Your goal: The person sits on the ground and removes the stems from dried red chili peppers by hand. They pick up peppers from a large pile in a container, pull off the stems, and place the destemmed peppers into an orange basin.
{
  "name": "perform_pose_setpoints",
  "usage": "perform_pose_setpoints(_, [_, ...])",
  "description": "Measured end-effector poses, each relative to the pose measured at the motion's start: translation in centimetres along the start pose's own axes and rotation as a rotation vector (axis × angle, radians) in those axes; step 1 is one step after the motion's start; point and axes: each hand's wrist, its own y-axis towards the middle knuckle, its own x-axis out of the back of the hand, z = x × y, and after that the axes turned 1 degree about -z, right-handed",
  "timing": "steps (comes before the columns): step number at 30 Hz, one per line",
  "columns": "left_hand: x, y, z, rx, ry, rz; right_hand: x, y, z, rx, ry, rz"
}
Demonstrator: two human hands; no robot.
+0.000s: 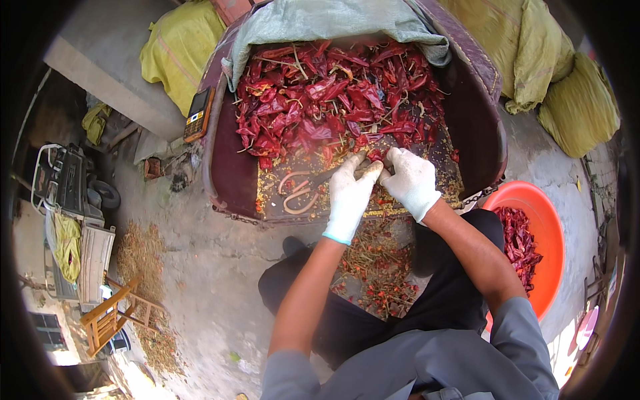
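My left hand (352,187), in a white glove with soiled fingertips, is closed around something at the front of a maroon cart bed (232,172). My right hand (409,180), gloved alike, meets it fingertip to fingertip. A small piece of dried red chili pepper (376,154) shows at the fingertips; which hand grips it is hard to tell. Scissors with pinkish handles (300,192) lie left of my left hand, their blades partly hidden. Behind my hands lies a heap of dried red chili peppers (320,105), with yellow seeds scattered over the bed's floor.
A greenish woven sack (310,20) covers the heap's far end. A mobile phone (199,115) rests at the cart's left rim. An orange basin (552,250) with chilies stands at my right. Stems and chili scraps (380,265) lie between my feet. Yellow sacks (580,105) and a wooden chair (117,315) stand around.
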Motion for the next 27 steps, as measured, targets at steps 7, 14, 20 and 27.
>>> perform_pose_setpoints(7, [0.1,0.7,-0.9,-0.066,0.129,-0.018,-0.3,0.0,-0.6,-0.039,0.282,0.147])
perform_pose_setpoints(14, [1.6,-0.3,-1.2,-0.374,0.667,-0.102,1.8,1.0,0.1,-0.016,0.393,0.156])
perform_pose_setpoints(20, [2.9,-0.8,-1.2,-0.47,0.674,-0.064,1.7,0.8,0.1,0.174,0.309,0.111])
perform_pose_setpoints(27, [3.1,-0.5,-2.9,0.103,-0.304,0.107,1.9,1.3,0.0,-0.276,1.074,0.407])
